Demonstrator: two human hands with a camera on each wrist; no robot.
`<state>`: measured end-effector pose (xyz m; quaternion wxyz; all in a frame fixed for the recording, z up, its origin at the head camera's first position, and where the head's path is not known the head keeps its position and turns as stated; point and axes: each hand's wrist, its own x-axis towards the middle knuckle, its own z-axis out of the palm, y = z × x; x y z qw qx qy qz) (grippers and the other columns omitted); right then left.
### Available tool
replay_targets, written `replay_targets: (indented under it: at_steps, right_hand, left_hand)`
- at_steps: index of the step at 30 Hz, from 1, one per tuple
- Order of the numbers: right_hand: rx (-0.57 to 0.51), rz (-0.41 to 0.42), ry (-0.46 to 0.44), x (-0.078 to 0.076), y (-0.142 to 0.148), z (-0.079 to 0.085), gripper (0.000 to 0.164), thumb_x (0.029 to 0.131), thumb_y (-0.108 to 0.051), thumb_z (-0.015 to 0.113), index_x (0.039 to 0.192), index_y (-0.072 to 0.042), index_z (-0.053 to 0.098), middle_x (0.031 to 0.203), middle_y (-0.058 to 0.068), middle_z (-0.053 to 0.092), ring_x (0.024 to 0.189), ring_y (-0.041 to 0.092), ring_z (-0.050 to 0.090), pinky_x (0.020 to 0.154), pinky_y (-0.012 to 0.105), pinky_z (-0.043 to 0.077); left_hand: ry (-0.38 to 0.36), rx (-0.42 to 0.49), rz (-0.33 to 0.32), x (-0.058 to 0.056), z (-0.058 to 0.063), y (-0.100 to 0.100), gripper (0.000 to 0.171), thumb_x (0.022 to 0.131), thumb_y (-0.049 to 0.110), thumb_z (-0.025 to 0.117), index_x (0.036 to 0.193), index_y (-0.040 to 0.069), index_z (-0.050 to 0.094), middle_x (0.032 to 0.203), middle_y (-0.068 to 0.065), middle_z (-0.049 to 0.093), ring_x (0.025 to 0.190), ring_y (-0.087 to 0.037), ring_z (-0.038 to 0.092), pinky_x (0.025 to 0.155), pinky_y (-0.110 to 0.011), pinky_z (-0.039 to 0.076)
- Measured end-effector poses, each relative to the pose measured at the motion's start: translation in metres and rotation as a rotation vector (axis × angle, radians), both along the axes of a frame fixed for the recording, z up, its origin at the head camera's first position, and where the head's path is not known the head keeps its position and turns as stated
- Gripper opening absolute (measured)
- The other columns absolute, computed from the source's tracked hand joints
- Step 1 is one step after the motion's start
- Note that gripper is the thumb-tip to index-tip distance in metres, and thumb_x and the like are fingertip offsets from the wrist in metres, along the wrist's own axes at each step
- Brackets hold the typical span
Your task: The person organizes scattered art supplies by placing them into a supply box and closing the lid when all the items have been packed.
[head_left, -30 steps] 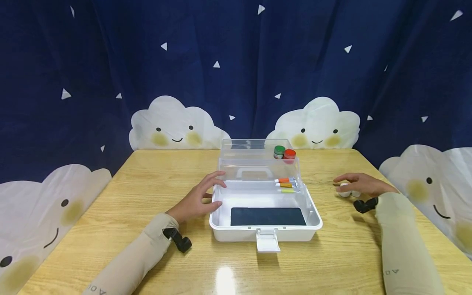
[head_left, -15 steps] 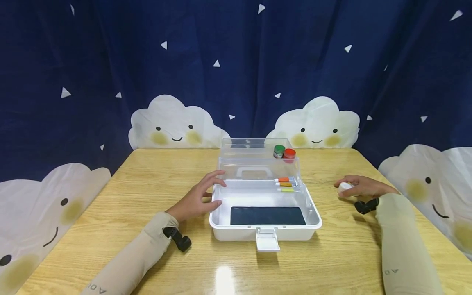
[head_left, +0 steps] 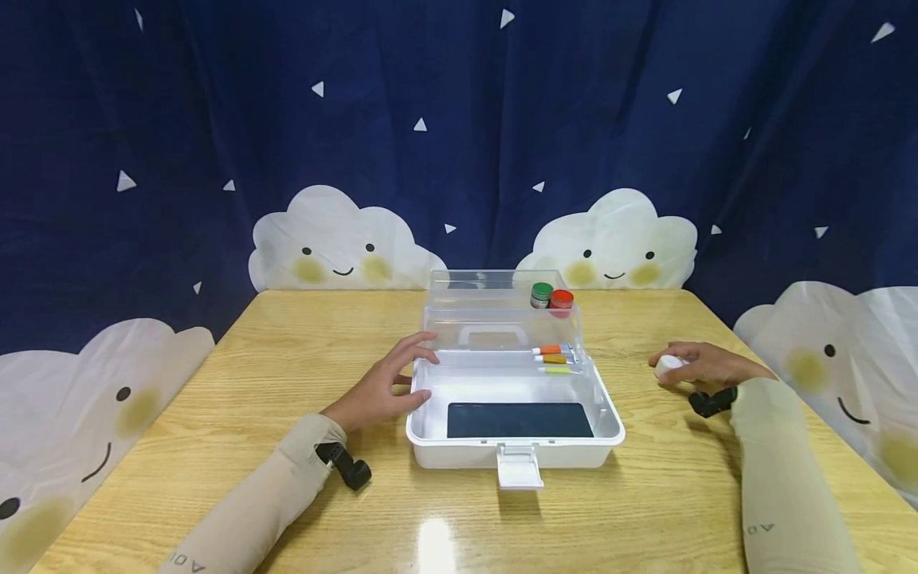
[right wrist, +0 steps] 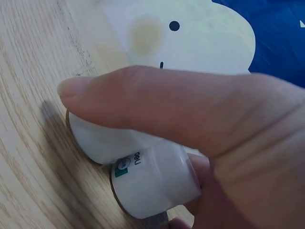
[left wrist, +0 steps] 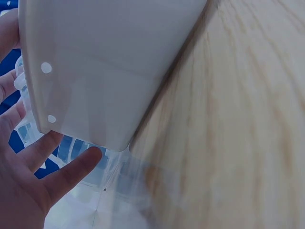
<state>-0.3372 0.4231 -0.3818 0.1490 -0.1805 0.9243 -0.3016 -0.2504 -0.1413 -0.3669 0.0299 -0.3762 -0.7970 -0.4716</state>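
Note:
My left hand (head_left: 383,387) rests with spread fingers on the left rim of a white plastic box (head_left: 512,457). In the left wrist view, its fingers lie along the end of the box wall (left wrist: 109,62). The box stands with its clear lid (head_left: 502,319) raised. Off to the right, my right hand (head_left: 710,364) grips small white jars (right wrist: 157,179) low over the table. The right wrist view has two jars side by side between thumb and fingers, one with a green-marked label; the thumb (right wrist: 138,98) hides part of the other.
Inside the box are a dark panel (head_left: 519,420) and orange (head_left: 549,350), amber (head_left: 552,359) and yellow (head_left: 558,370) paint tubes. Two jars with green (head_left: 542,288) and red (head_left: 562,297) lids appear behind the clear lid. The latch (head_left: 519,470) hangs in front.
My right fingers have closed round the white jars, which showed side by side under the hand a second ago. The left hand and the box have stayed put.

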Motion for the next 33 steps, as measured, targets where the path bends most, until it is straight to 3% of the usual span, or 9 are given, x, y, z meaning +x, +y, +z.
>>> replay_targets:
  at_steps: [4,10,18,28,33]
  right_hand:
    - [-0.016,0.019,0.012,0.001,-0.002,0.0,0.04,0.089,-0.029,0.069,0.121,-0.006,0.061,0.109,0.003,0.059,0.101,0.019,0.051,0.082,0.032,0.047]
    - [0.018,-0.068,-0.015,0.002,-0.006,0.003,0.045,0.087,-0.035,0.071,0.123,-0.01,0.062,0.119,0.008,0.06,0.113,0.028,0.049,0.09,0.042,0.046]
    - [0.031,-0.095,-0.006,-0.001,-0.01,0.003,0.046,0.085,-0.037,0.073,0.122,-0.012,0.064,0.115,0.005,0.062,0.11,0.025,0.05,0.088,0.036,0.045]
    - [0.025,-0.119,-0.028,0.0,-0.013,0.005,0.047,0.085,-0.039,0.072,0.122,-0.013,0.064,0.122,0.008,0.06,0.117,0.031,0.046,0.091,0.042,0.044]
    - [0.032,-0.124,0.003,0.002,-0.013,0.006,0.047,0.086,-0.041,0.07,0.123,-0.013,0.064,0.125,0.009,0.06,0.117,0.029,0.046,0.089,0.037,0.044]
  left_hand:
    - [-0.002,-0.002,0.002,0.0,0.0,0.0,0.039,0.087,0.002,0.066,0.123,0.006,0.052,0.156,-0.011,0.024,0.139,-0.037,0.03,0.092,-0.056,0.049]
    - [0.003,-0.009,0.002,0.0,0.001,-0.001,0.039,0.087,0.005,0.066,0.123,0.006,0.052,0.156,-0.011,0.024,0.139,-0.036,0.03,0.091,-0.054,0.049]
    - [0.01,-0.004,0.002,0.0,0.001,-0.001,0.038,0.087,0.005,0.066,0.123,0.006,0.052,0.156,-0.012,0.024,0.139,-0.035,0.029,0.091,-0.052,0.05]
    - [0.0,0.003,-0.001,-0.001,0.0,0.0,0.038,0.087,0.004,0.067,0.122,0.006,0.053,0.155,-0.013,0.024,0.139,-0.037,0.03,0.09,-0.054,0.05]
    - [0.005,-0.001,0.003,-0.001,-0.001,0.0,0.038,0.087,0.003,0.066,0.123,0.006,0.053,0.155,-0.013,0.024,0.139,-0.036,0.029,0.09,-0.054,0.05]
